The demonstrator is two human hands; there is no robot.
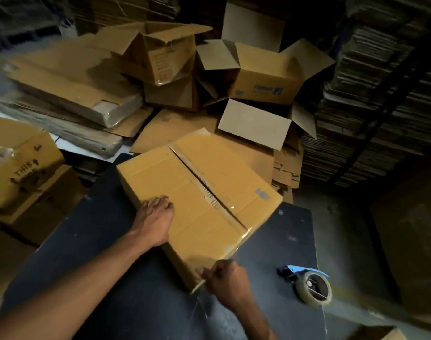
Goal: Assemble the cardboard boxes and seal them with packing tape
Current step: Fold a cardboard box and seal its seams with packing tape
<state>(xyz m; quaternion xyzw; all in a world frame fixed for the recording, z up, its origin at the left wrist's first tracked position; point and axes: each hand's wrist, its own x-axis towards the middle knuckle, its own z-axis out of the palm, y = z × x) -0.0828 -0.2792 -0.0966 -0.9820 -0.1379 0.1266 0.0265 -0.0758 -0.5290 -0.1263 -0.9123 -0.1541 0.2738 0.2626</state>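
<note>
Pressing flat on the cardboard box (185,192), the left hand (153,222) steadies it; the right hand (224,280) pinches the tape end at its corner; the seam looks taped, the tape dispenser (310,285) set aside.

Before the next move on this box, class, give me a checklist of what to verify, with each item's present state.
1. Box sits on the table: ok.
2. Left hand presses flat on the box top: ok.
3. Right hand at the near end, where tape folds down: ok; its grip cannot tell.
4. Top seam fully taped: cannot tell, glare and blur.
5. Tape dispenser lies on the table, in no hand: ok.
</note>
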